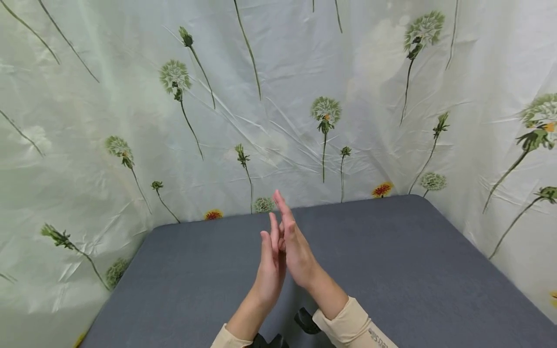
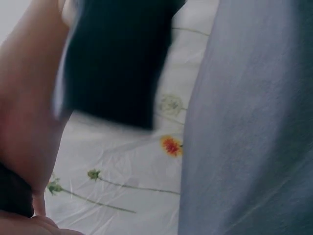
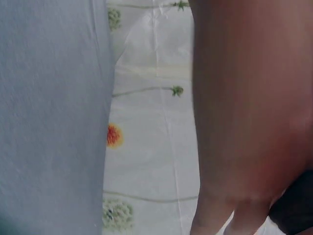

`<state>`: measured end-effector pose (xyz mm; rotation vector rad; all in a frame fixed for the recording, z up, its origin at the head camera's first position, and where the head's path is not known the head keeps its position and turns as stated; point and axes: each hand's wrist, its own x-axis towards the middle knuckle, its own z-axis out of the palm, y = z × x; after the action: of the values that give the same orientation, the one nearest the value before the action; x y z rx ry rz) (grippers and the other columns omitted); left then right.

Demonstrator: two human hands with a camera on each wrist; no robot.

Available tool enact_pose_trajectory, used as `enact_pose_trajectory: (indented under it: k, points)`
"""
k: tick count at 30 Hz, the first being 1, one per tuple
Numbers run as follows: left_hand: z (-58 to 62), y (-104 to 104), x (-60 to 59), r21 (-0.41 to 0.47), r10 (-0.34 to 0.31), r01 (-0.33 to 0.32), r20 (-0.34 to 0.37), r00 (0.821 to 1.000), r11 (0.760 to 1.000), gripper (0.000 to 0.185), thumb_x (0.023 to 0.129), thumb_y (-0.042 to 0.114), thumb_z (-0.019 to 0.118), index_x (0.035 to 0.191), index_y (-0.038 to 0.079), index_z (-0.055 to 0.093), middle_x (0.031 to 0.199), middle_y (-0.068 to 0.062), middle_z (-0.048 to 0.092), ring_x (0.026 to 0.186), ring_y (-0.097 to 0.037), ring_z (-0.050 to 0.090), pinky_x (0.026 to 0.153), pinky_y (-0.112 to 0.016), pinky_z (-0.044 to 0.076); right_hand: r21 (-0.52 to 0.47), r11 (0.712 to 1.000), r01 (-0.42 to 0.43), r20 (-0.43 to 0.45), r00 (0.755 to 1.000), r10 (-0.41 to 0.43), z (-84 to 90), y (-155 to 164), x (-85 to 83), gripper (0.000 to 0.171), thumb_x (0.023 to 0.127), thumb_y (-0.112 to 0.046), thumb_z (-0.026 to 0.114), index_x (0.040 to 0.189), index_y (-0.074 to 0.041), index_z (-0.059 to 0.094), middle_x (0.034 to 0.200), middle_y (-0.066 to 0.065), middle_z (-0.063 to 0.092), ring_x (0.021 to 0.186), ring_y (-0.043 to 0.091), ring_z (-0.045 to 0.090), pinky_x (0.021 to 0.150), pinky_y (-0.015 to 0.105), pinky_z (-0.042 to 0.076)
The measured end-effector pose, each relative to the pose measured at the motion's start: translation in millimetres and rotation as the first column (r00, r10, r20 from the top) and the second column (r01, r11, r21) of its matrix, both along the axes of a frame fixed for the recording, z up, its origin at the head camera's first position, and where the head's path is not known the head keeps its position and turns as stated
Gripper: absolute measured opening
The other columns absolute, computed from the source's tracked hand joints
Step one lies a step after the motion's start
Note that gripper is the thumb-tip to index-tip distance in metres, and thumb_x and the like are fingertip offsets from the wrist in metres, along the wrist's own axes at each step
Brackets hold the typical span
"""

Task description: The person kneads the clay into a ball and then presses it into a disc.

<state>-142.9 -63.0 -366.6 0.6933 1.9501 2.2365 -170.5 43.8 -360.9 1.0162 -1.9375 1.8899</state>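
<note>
Here the largest thing is the sheet (image 1: 278, 87), a pale cloth printed with dandelion heads and a few orange flowers, hung as a backdrop on three sides; it seems placed to close off whatever lies behind, so that only the hands and the surface stand out. It is creased, and its lower edge meets the table (image 1: 413, 270) all along the far and side borders. The table is covered in plain grey fabric, seen as a blurred grey band in both wrist views.

Over the table's middle, near the person's body, the two hands are raised off the surface and set palm to palm. The left hand (image 1: 271, 273) stands upright with fingers straight, and the right hand (image 1: 297, 251) leans against it from the other side, its fingertips reaching a little higher and farther forward. Neither hand holds anything; the fingers are extended and pressed flat together, not curled. Held that way, both hands sit plainly in the head camera's sight.

Cream sleeves (image 1: 354, 328) cover the forearms, and dark wrist mounts (image 1: 306, 320) show just below them. In the left wrist view a dark blurred block, likely the other wrist's mount, fills the upper middle; I cannot tell more.
</note>
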Motion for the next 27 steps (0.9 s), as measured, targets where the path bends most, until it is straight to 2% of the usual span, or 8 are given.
enact_pose_trajectory:
  k: [3,5,8,11,15,19,22,27]
  points:
    - [-0.3,1,11.6,-0.021,-0.016,0.016,0.018,1.000,1.000,0.080,0.105,0.071,-0.009,0.166,0.023,-0.032,0.178,-0.001,-0.027,0.167,-0.031,-0.020,0.132,-0.066,-0.007,0.003,1.000,-0.006,0.017,1.000,0.006,4.2,2,-7.7,0.086,0.105,-0.079,0.006,0.175,-0.029,0.007,0.180,0.002,0.016,0.049,0.011,0.034,0.044,0.027,0.035]
    - [0.0,2,18.9,-0.031,-0.025,0.026,0.029,0.999,0.999,0.080,0.106,0.070,-0.009,0.165,0.022,-0.032,0.177,-0.004,-0.029,0.167,-0.033,-0.019,0.132,-0.067,-0.006,0.002,1.000,-0.002,0.026,1.000,0.002,7.5,3,-12.6,0.087,0.105,-0.080,0.007,0.175,-0.029,0.007,0.182,0.002,0.010,0.053,0.007,0.044,0.042,0.026,0.034]
    - [-0.4,5,27.8,-0.029,-0.044,0.045,0.036,0.998,0.999,0.078,0.107,0.067,-0.010,0.165,0.021,-0.033,0.176,-0.006,-0.032,0.166,-0.034,-0.022,0.131,-0.067,-0.008,0.009,1.000,0.020,0.033,0.999,-0.020,10.4,5,-17.5,0.088,0.106,-0.078,0.008,0.175,-0.024,0.009,0.183,0.001,0.006,0.123,0.019,0.066,0.088,0.036,0.057]
    - [-2.4,7,34.1,-0.025,-0.049,0.051,0.058,0.997,0.998,0.076,0.107,0.066,-0.011,0.165,0.022,-0.034,0.177,-0.006,-0.030,0.165,-0.033,-0.026,0.131,-0.067,-0.010,0.021,0.999,0.024,0.039,0.999,-0.025,9.2,5,-20.3,0.089,0.108,-0.075,0.006,0.175,-0.017,0.008,0.183,0.003,0.004,0.169,0.030,0.004,0.130,0.061,0.021]
    - [-4.6,9,36.9,-0.021,-0.039,0.041,0.101,0.994,0.999,0.075,0.107,0.066,-0.011,0.165,0.025,-0.033,0.178,-0.004,-0.029,0.165,-0.032,-0.027,0.130,-0.068,-0.013,0.040,0.999,0.012,0.065,0.998,-0.015,3.9,5,-22.6,0.086,0.109,-0.071,0.003,0.175,-0.016,0.005,0.183,0.004,0.001,0.169,0.028,-0.002,0.132,0.067,0.005]
    - [-5.7,9,37.2,-0.027,-0.043,0.046,0.113,0.993,0.999,0.076,0.106,0.067,-0.011,0.167,0.025,-0.030,0.176,-0.001,-0.033,0.163,-0.032,-0.033,0.128,-0.070,-0.015,0.053,0.998,0.022,0.110,0.993,-0.028,-2.1,7,-25.2,0.083,0.109,-0.071,0.001,0.175,-0.021,0.005,0.183,0.004,0.003,0.124,0.044,0.060,0.091,0.045,0.053]
    - [-6.9,10,37.6,-0.035,-0.046,0.050,0.102,0.994,0.998,0.077,0.106,0.067,-0.012,0.167,0.023,-0.028,0.177,-0.001,-0.031,0.163,-0.030,-0.033,0.127,-0.070,-0.016,0.049,0.999,0.016,0.143,0.989,-0.023,-6.0,9,-26.8,0.083,0.108,-0.072,-0.001,0.175,-0.022,0.004,0.183,0.005,0.005,0.118,0.052,0.061,0.088,0.048,0.053]
    - [-8.5,11,35.2,-0.036,-0.006,0.009,0.071,0.997,0.999,0.076,0.107,0.065,-0.011,0.169,0.023,-0.024,0.180,-0.003,-0.021,0.165,-0.030,-0.027,0.127,-0.070,-0.015,0.036,0.999,-0.025,0.178,0.984,0.019,-11.5,9,-28.1,0.087,0.107,-0.072,-0.002,0.175,-0.018,-0.001,0.182,0.012,0.005,0.166,0.047,0.011,0.128,0.075,0.012]
